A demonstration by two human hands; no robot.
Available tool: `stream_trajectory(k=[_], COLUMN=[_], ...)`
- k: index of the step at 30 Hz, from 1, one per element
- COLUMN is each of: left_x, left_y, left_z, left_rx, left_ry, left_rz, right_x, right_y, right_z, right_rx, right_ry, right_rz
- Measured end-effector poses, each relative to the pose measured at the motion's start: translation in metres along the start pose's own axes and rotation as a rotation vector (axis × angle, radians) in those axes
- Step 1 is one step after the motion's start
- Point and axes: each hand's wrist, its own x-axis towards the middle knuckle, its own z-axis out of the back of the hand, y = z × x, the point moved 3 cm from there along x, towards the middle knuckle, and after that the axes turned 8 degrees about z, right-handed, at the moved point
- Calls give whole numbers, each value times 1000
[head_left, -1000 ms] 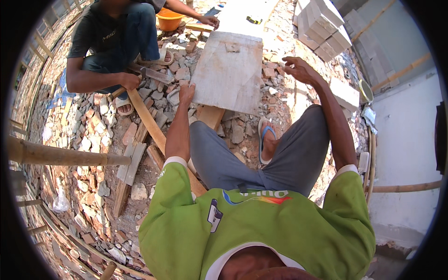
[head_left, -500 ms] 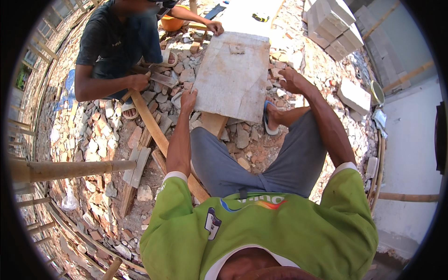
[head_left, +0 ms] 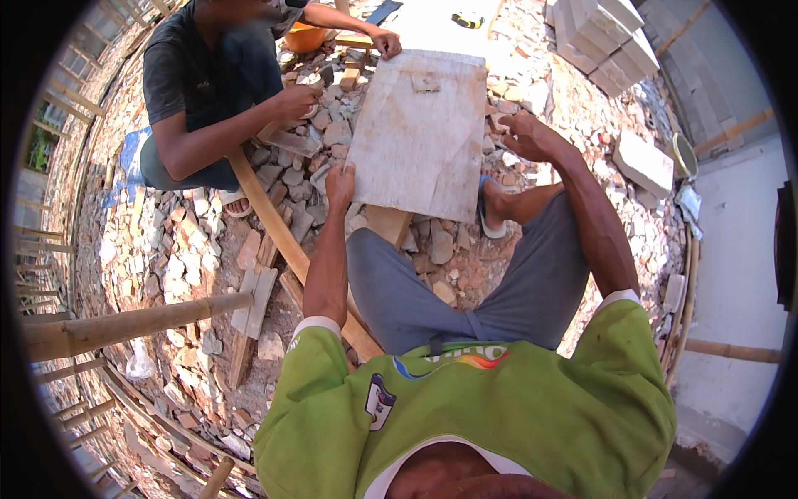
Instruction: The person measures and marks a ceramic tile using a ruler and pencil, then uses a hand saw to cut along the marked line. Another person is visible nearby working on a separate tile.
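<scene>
A pale, worn flat board (head_left: 420, 137) lies before me on a wooden piece (head_left: 388, 223) over the rubble. My left hand (head_left: 339, 187) grips its near left edge, fingers closed round it. Just off the board's right edge is my right hand (head_left: 528, 137), fingers loosely apart and nothing visible in them. At the far left corner, a hand that is not mine (head_left: 386, 43) rests against the board. On the left squats a co-worker in a dark shirt (head_left: 179, 79), whose hand (head_left: 297, 101) holds a tool with a small dark head, its kind unclear.
Broken brick rubble (head_left: 187, 266) covers the ground. A long timber (head_left: 270, 212) slants beside my left arm, and a bamboo pole (head_left: 141, 324) juts in from the left. Pale blocks (head_left: 611, 46) are stacked at far right, near a white wall (head_left: 731, 266). An orange bucket (head_left: 306, 37) stands behind the co-worker.
The co-worker's tool hand has risen and moved right, toward the board. My left hand keeps its hold on the board, and my right hand stays beside it. The whole view has shifted slightly.
</scene>
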Motion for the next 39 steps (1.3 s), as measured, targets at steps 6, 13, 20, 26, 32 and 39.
stream_trajectory(k=[6, 13, 20, 26, 32, 39], left_x=[0, 4, 1, -3, -18, -25], left_y=[2, 7, 0, -3, -30, -20], left_z=[2, -5, -7, 3, 6, -1], left_rx=[-46, 8, 21, 155, 95, -36], left_ry=[-1, -8, 7, -44, -83, -154], left_rz=[53, 8, 61, 106, 225, 207], right_x=[-8, -9, -9, -1, -26, -59], right_y=[11, 10, 13, 22, 1, -43], right_z=[4, 7, 17, 16, 3, -31], right_rx=[122, 118, 143, 163, 273, 225], right_ry=[-37, 5, -3, 10, 53, 318], right_rz=[46, -26, -79, -43, -74, -291])
